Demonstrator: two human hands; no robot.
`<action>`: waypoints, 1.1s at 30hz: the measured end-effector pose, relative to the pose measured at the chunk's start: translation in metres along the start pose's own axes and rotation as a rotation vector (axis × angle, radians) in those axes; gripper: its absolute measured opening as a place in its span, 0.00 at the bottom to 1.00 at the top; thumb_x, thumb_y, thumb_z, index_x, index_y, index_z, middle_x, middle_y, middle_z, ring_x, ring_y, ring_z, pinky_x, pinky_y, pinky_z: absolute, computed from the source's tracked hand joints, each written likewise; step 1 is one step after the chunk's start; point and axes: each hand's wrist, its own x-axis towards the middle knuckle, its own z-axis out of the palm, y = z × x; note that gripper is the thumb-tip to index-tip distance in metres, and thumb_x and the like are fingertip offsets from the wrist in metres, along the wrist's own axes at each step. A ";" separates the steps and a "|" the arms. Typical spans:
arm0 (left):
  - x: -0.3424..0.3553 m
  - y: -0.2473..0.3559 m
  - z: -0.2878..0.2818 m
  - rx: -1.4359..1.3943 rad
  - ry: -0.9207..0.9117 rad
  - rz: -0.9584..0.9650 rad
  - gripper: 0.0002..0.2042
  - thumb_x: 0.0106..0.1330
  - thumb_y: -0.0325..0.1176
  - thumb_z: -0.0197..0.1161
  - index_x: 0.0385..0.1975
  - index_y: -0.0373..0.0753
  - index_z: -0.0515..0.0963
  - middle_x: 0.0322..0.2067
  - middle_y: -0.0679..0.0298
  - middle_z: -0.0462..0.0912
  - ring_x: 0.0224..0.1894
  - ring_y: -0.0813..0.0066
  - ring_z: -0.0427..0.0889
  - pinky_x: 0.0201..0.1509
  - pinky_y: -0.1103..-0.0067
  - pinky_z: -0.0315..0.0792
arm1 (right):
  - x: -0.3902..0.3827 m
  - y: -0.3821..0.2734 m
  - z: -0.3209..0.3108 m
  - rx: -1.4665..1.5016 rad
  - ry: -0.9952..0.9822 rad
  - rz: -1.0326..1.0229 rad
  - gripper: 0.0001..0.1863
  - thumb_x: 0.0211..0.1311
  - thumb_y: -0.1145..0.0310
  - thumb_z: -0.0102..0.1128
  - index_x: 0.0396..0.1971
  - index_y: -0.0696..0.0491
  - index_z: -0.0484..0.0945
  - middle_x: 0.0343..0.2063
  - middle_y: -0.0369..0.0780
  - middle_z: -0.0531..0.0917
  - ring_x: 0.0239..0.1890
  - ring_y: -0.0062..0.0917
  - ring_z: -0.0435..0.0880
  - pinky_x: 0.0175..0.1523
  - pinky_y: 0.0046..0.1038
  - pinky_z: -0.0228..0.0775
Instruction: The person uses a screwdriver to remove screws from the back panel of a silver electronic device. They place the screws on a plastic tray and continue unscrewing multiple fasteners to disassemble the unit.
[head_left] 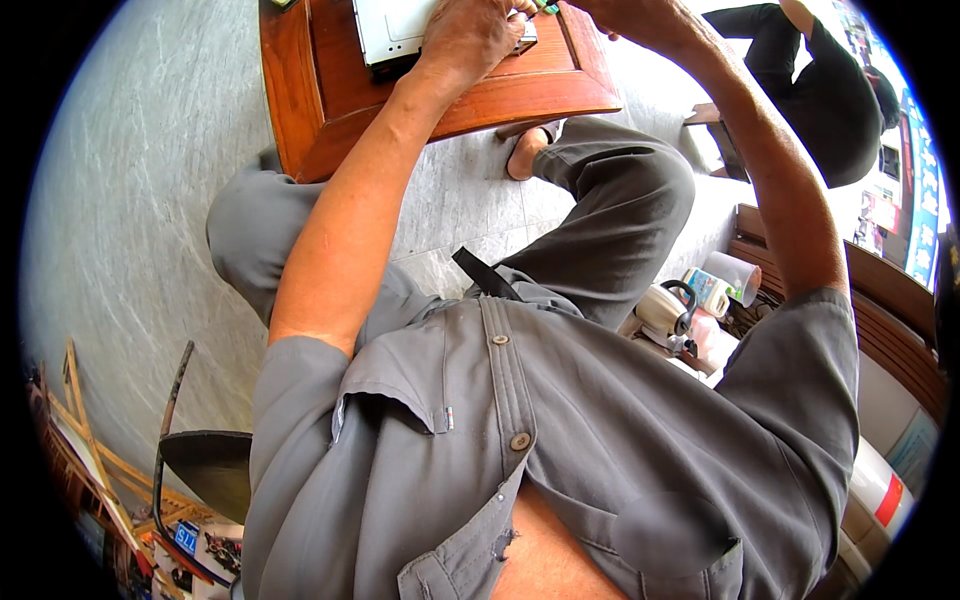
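At the top edge, a flat silver metal case [385, 30] with a dark underside lies on a reddish-brown wooden table [470, 105] with a raised frame. My left hand [468, 40] rests over the case's right part, its fingers curled in. Beside those fingertips shows a small green piece [547, 7], too cut off to name. To its right, my right hand [640, 18] hangs over the table's far right side with its fingers bent. The upper edge of the picture cuts off most of its fingers, so whatever it may hold is hidden.
A person in dark clothes [825, 110] sits at the upper right by a stool [715, 135]. Near my right side stand a kettle [665, 308], a white jug [708, 290] and a clear container [735, 275]. A chair [210, 465] and wooden strips [90, 450] are at lower left.
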 end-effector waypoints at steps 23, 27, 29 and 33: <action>0.005 -0.007 0.014 -0.085 0.126 0.168 0.04 0.52 0.26 0.66 0.28 0.36 0.81 0.34 0.52 0.83 0.43 0.50 0.82 0.54 0.62 0.75 | 0.008 -0.006 -0.011 -0.275 -0.189 -0.227 0.04 0.68 0.69 0.61 0.35 0.52 0.77 0.21 0.43 0.83 0.25 0.41 0.85 0.30 0.41 0.73; 0.000 -0.005 0.005 -0.102 0.160 0.118 0.05 0.51 0.25 0.67 0.27 0.36 0.80 0.32 0.52 0.82 0.42 0.50 0.82 0.52 0.61 0.75 | 0.016 -0.018 -0.014 -0.104 -0.193 -0.178 0.02 0.67 0.73 0.60 0.35 0.53 0.76 0.23 0.44 0.86 0.27 0.38 0.88 0.29 0.39 0.75; 0.001 -0.003 0.003 -0.099 0.138 0.155 0.05 0.51 0.25 0.67 0.28 0.36 0.80 0.33 0.52 0.82 0.42 0.50 0.82 0.52 0.61 0.75 | 0.013 -0.015 -0.017 -0.110 -0.188 -0.232 0.03 0.67 0.73 0.60 0.36 0.53 0.75 0.24 0.44 0.86 0.28 0.39 0.88 0.30 0.39 0.76; -0.001 -0.006 0.001 -0.157 0.130 0.140 0.06 0.51 0.24 0.68 0.29 0.37 0.80 0.33 0.51 0.82 0.42 0.49 0.82 0.52 0.60 0.75 | 0.013 -0.019 -0.014 -0.074 -0.174 -0.213 0.04 0.67 0.73 0.61 0.36 0.54 0.75 0.23 0.44 0.85 0.27 0.40 0.88 0.31 0.40 0.76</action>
